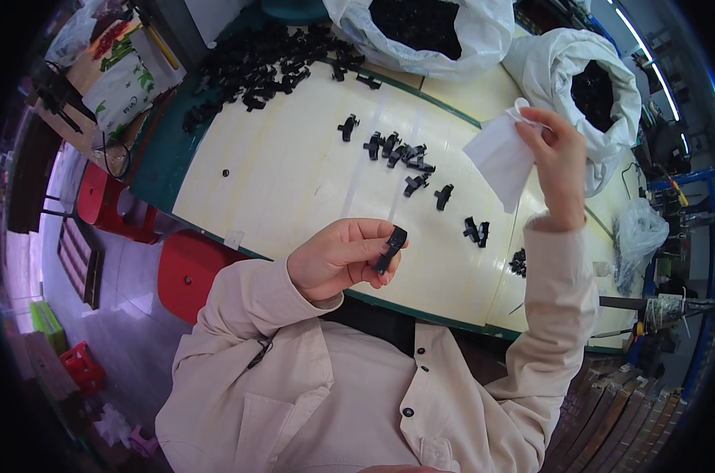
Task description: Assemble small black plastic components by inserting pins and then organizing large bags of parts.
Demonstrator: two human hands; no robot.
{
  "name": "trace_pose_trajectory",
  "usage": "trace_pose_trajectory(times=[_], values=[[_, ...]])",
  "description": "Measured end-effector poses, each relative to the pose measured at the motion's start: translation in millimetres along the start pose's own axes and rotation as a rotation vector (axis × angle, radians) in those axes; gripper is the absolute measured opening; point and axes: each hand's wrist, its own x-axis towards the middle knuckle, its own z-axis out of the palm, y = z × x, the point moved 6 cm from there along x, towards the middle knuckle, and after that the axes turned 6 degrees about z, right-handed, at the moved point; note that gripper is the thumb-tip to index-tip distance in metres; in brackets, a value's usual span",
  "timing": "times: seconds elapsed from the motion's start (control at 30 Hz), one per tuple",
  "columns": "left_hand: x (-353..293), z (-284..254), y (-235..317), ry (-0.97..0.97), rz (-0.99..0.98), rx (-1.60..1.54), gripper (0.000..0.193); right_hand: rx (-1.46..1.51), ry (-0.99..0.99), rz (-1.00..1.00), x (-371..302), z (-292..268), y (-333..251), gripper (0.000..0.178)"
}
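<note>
Between the thumb and fingers of my left hand (345,256) is a small black plastic part (391,250), held upright over the table's near edge. My right hand (558,158) is raised at the right and pinches the top of a white cloth or sheet (501,158), which hangs down over the tabletop; I cannot tell which material it is. Several loose black plastic parts (405,154) lie in a line across the middle of the pale table (294,173). Two more black parts (476,232) lie below the hanging white piece.
A large heap of black parts (270,63) covers the far left. Two white sacks (483,47) of black pieces stand at the far side. Tiny black pieces (518,263) lie near the right edge. A red stool (185,272) stands at the table's near left, and a clear plastic bag (641,232) lies right.
</note>
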Motion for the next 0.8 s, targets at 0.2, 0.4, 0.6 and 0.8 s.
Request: trace_pose_trajectory(times=[0.2, 0.4, 0.6, 0.8], values=[[-1, -14, 14, -0.05, 0.064, -0.021, 0.019, -0.11, -0.009, 0.085, 77, 46, 35, 0.024], [-7, -29, 19, 0.045, 0.104, -0.006, 0.018, -0.037, 0.191, 0.161, 157, 88, 149, 0.031], [-7, -32, 21, 0.116, 0.092, 0.076, 0.019, -0.442, 0.094, -0.172, 160, 79, 112, 0.044], [-31, -32, 37, 0.065, 0.102, 0.089, 0.02, -0.448, -0.198, -0.14, 53, 45, -45, 0.025]])
